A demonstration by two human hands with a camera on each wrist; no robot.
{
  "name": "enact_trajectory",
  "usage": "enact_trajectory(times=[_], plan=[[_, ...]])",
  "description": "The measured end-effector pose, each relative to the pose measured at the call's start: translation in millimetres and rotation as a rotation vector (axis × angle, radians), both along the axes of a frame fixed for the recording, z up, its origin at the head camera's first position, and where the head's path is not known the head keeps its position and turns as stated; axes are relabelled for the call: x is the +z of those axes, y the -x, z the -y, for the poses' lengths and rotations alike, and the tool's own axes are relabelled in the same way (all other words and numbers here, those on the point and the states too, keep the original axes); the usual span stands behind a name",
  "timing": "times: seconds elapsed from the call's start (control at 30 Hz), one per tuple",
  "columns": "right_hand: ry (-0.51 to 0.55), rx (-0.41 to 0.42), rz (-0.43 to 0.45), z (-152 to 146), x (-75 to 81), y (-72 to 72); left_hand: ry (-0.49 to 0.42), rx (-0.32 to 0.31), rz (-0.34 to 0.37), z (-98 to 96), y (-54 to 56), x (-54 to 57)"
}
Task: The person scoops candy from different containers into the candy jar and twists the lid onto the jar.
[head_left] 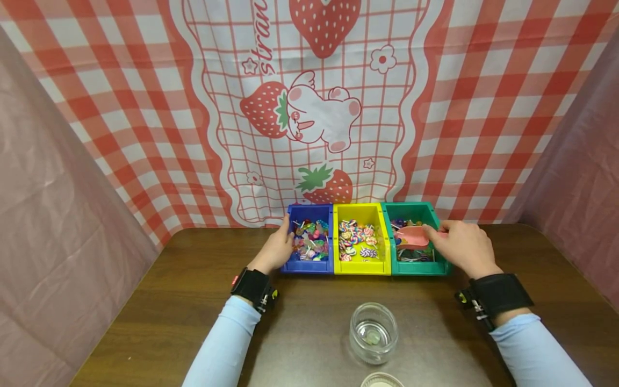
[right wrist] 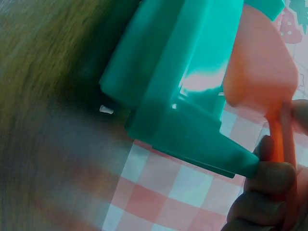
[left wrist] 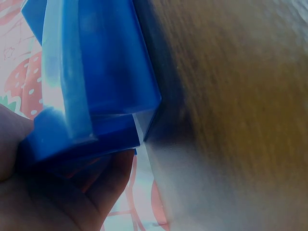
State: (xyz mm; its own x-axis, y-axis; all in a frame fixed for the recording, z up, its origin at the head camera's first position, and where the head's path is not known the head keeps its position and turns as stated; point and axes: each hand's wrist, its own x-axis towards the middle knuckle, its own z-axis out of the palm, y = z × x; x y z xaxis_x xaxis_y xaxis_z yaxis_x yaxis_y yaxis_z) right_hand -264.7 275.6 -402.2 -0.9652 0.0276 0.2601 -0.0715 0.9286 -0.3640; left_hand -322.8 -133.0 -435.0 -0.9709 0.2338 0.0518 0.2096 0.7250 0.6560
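Head view: right hand (head_left: 465, 246), right of centre, grips scoop (head_left: 413, 237), best held level over green bin (head_left: 420, 268); left hand (head_left: 274, 250) grips blue bin (head_left: 308, 266)

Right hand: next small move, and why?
Perhaps lower the scoop into the green bin: the right hand holds it over that bin, it looks empty, and the left hand grips the blue bin.

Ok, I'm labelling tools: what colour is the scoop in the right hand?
The scoop is coral pink, seen best in the head view.
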Motion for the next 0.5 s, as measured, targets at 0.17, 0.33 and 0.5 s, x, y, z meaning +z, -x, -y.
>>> enact_trajectory(times=[0.17, 0.33, 0.5], plan=[[-0.015, 0.006, -0.015, -2.9, -2.2, 0.0, 0.006, -0.003, 0.001, -0.2, 0.2, 0.4], [-0.013, 0.017, -0.033, -4.4, -4.0, 1.2, 0.003, 0.002, 0.000, -0.3, -0.6, 1.3], [0.009, 0.017, -0.081, -9.7, -8.1, 3.2, 0.000, 0.007, 0.000, -0.8, -0.7, 1.4]])
